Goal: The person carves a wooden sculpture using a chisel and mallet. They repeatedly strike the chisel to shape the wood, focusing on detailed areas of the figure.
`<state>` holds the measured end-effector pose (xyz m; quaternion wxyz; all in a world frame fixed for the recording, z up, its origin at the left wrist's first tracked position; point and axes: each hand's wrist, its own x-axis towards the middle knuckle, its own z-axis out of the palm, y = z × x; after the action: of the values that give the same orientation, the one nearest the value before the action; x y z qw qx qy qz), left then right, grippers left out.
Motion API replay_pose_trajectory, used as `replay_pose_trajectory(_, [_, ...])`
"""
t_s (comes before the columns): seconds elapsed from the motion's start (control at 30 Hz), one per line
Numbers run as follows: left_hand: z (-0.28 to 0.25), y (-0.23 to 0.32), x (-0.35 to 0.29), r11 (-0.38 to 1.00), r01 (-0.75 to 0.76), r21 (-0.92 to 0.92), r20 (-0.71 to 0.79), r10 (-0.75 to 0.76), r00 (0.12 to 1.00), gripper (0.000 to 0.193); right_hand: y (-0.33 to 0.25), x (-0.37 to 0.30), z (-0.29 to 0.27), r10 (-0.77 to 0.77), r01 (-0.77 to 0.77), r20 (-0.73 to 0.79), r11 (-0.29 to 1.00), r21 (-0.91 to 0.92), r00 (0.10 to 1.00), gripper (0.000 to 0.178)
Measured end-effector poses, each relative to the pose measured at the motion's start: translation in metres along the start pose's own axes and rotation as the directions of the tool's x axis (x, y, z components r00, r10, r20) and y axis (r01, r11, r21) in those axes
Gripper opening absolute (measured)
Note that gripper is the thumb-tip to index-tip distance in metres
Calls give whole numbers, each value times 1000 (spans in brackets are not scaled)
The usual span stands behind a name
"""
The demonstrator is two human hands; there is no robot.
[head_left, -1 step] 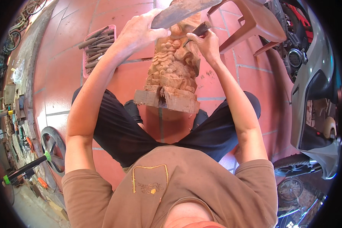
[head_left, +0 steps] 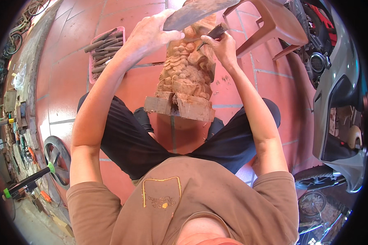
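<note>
A carved wooden sculpture (head_left: 187, 75) with rounded, scale-like relief stands on the tiled floor between my knees, its squared base toward me. My left hand (head_left: 149, 34) is closed around a long, flat-sided wooden mallet (head_left: 196, 14), raised over the far end of the carving. In my right hand (head_left: 225, 49) is a chisel (head_left: 217, 30); its dark handle end points up toward the mallet and its blade meets the carving's upper right side. The mallet hides part of the sculpture's top. Mallet and chisel handle look apart.
A pink basket (head_left: 91, 71) holding several dark-handled tools (head_left: 106, 51) sits on the floor at left. A brown plastic chair (head_left: 274, 26) stands at far right, near a grey motorbike (head_left: 321, 122). Wood chips (head_left: 225, 78) lie right of the carving. A black wheel (head_left: 49, 153) is at lower left.
</note>
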<state>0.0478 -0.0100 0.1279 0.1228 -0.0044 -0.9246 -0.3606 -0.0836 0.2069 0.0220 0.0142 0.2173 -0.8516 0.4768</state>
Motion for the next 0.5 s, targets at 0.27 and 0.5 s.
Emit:
replay_pose_trajectory(0.27, [5,10,4,997,-68,-46,-37,67,997,65,-15,2,13,-1,1,5,996,-84,1000,37])
replay_pose_trajectory(0.5, [10,7,6,961,-3,278,132,-35,991,67,-10,3,21,-57,57,3,995,-87,998,38])
